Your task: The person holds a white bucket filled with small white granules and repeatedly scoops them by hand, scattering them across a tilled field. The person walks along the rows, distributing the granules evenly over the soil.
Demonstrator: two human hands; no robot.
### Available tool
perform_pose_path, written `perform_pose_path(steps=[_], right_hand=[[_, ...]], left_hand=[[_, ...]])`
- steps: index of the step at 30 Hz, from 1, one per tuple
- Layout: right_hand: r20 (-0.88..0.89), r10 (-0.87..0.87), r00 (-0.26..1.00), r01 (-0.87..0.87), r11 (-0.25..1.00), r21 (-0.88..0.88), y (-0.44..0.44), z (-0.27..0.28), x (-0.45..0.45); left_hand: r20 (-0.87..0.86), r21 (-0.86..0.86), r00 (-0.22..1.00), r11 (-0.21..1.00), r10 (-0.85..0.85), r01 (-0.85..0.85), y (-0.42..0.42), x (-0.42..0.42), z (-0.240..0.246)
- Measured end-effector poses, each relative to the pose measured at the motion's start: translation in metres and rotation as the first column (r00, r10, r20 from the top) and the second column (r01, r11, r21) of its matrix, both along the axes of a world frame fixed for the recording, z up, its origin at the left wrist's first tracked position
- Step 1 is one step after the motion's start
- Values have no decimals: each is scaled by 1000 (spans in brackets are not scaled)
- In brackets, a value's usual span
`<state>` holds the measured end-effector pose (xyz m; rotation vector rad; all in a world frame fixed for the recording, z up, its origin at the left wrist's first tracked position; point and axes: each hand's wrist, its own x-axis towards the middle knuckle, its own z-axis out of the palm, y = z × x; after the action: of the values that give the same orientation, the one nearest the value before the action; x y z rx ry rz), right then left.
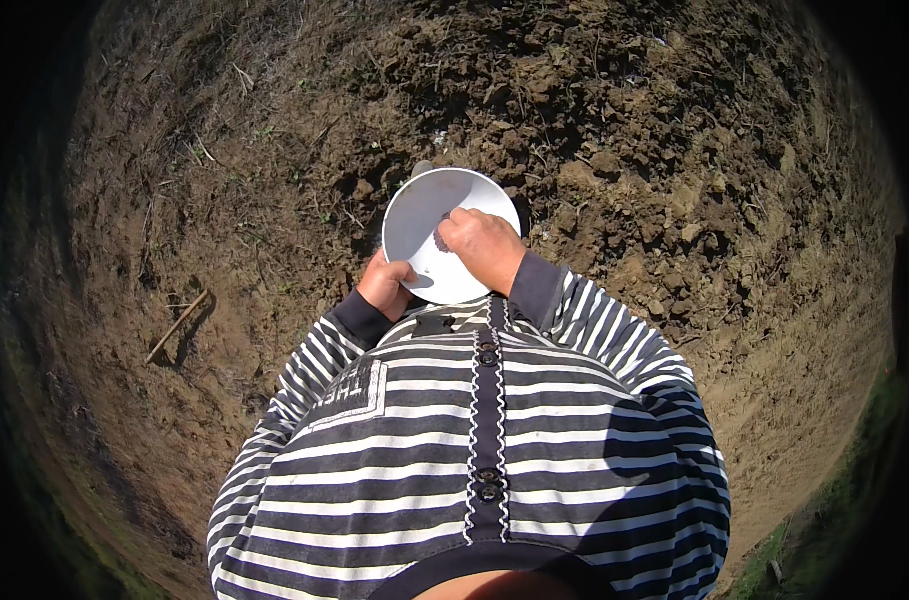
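Note:
A white bowl (417,217) is held tilted in front of my body, over the soil. My left hand (387,283) grips its lower left rim, the thumb lying inside the edge. Inside the bowl, the fingers of my right hand (482,244) are curled down at a small heap of dark purplish grains, perhaps seeds (442,238). Whether any grains are between those fingers is hidden. A tiny dark speck lies lower in the bowl.
Broken, cloddy soil (619,150) spreads ahead and to the right. Flatter earth with dry stalks and small weeds (274,150) lies to the left. A wooden-handled tool (178,326) rests on the ground at the left, its head unclear. Green grass (814,525) borders the lower right.

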<state>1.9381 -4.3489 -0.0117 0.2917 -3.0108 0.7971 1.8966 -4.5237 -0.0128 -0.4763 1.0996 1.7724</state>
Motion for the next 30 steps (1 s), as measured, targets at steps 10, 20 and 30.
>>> perform_pose_path(steps=[10, 20, 30], right_hand=[[3, -259, 966, 243, 901, -361, 44, 8, -89], [74, -539, 839, 542, 815, -205, 99, -58, -178], [28, -618, 786, 597, 746, -294, 102, -60, -182]], left_hand=[[-2, -85, 960, 957, 280, -279, -56, -26, -20], [-59, -223, 917, 890, 396, -398, -91, -59, -16], [-49, -183, 927, 909, 372, -375, -87, -80, -16]])
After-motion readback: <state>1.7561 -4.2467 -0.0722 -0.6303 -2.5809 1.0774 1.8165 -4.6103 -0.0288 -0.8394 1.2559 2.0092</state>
